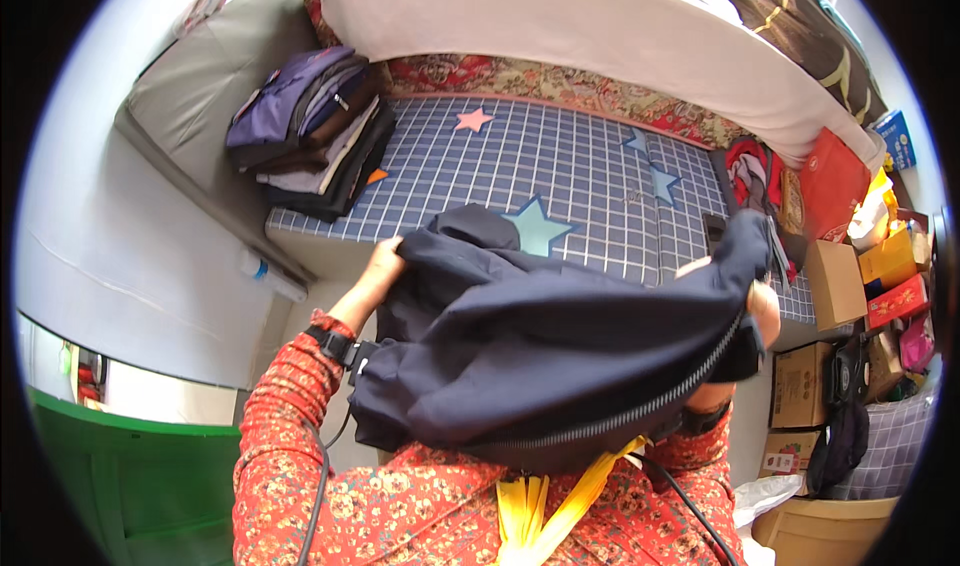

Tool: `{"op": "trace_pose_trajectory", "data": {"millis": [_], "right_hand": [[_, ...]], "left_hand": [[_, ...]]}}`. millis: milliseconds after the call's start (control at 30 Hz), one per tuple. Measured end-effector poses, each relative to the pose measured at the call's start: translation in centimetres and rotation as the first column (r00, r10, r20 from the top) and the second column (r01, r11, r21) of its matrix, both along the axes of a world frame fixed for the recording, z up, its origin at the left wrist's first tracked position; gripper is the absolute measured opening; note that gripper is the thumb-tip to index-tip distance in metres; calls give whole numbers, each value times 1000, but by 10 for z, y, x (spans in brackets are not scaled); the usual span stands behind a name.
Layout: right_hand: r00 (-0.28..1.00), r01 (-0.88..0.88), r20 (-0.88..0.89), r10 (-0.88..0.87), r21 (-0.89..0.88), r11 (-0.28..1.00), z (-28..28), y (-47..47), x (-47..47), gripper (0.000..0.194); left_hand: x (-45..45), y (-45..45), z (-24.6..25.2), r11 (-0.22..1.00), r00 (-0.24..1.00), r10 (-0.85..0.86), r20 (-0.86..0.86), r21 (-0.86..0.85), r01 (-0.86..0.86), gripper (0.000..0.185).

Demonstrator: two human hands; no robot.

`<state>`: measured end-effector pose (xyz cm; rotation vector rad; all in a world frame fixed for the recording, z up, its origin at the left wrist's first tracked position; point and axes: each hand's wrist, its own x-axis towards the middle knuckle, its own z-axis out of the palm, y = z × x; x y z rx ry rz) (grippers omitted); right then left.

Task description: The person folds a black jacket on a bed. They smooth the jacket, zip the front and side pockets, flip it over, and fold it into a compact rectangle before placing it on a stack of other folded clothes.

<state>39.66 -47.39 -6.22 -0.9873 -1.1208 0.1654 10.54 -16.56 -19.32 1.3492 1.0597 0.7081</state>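
A dark navy jacket with a long zip along its lower right edge is held up in front of my chest, above the near edge of a checked, star-patterned bed cover. My left hand grips the jacket at its upper left. At the far right of the jacket, my right hand grips the fabric and is partly hidden by it. Beyond my left hand, a pile of folded clothes lies at the left end of the bed.
A grey padded headboard stands at the left. Red and grey clothing and a red bag lie at the bed's right end. Cardboard boxes are stacked at the right, near a wooden chair. A green panel is at lower left.
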Motion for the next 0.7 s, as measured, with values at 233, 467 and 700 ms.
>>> {"op": "trace_pose_trajectory", "data": {"millis": [233,467,700], "right_hand": [[938,-293,-225,265,-98,951,17,-17,-29,56],[621,-699,-576,531,-100,708,30,80,-89,15],[650,-730,-614,447,-341,593,-47,137,-70,8]], "left_hand": [[17,71,188,925,876,-140,461,376,-50,43],[55,111,222,793,984,-140,-112,582,179,46],[54,-5,120,659,693,-721,-4,304,688,51]]}}
